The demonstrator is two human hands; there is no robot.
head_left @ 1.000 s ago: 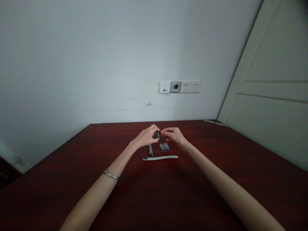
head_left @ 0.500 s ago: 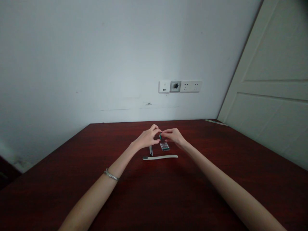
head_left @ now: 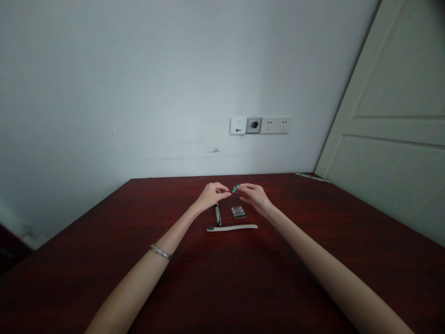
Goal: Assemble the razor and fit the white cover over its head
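Observation:
My right hand (head_left: 253, 194) pinches a small green-and-white piece (head_left: 236, 188) above the table, tilted between my two hands. Thumb and fingers of my left hand (head_left: 210, 195) are drawn together close to the piece's lower left end. Whether they touch it or hold something tiny, I cannot tell. Below the hands lies a clear plastic case (head_left: 238, 212) with something green inside. Left of that case is a slim dark-and-light handle (head_left: 218, 215), its far end partly behind my left hand. A pale toothbrush (head_left: 232, 228) with a dark head lies crosswise nearest me.
The dark red wooden table (head_left: 222, 283) reaches back to a white wall. Wall sockets (head_left: 276, 125) sit above its rear edge. On the right stands a pale panelled door (head_left: 392, 125), and a thin strip (head_left: 312, 176) lies by the back right corner.
The green piece has turned from upright to slanted and risen slightly. My left thumb and fingers have come together, and more of the slim handle shows.

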